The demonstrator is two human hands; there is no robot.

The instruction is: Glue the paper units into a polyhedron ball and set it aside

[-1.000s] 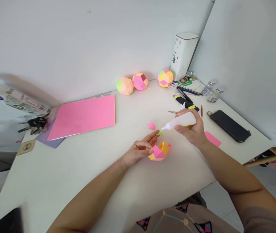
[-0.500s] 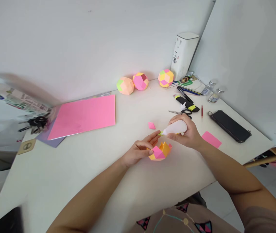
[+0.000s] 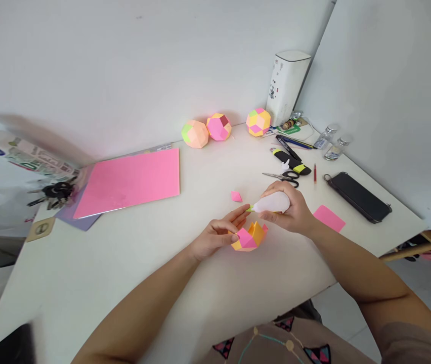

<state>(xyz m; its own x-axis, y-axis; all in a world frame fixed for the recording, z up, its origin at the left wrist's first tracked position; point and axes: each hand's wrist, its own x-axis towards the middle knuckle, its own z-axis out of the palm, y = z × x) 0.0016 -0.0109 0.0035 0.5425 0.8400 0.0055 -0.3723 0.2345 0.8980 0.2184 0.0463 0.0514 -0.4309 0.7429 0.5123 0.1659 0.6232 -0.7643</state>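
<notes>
My left hand (image 3: 217, 236) grips the rim of a half-built paper ball (image 3: 246, 239) of pink, yellow and orange facets, with its open side up. Its thumb presses the near pink facet while the index and middle fingers stretch forward. At those fingertips is a small light-green piece (image 3: 250, 208), probably paper. My right hand (image 3: 288, 208) is wrapped round a white glue bottle (image 3: 273, 202), tilted so that its tip points left at the green piece. Whether tip and piece touch, I cannot tell. A folded pink paper piece (image 3: 236, 196) lies just beyond my left fingers.
Three finished paper balls (image 3: 219, 127) rest by the wall. Scissors (image 3: 286, 177), a black-and-yellow cutter (image 3: 293, 162), a white cap and pens lie at the right. A black phone case (image 3: 359, 196), pink sheets (image 3: 128, 182) and keys (image 3: 59, 190) are farther out.
The glue bottle has turned slightly in my right hand and shifted a little left. My left hand and the half-built ball stay nearly in place.
</notes>
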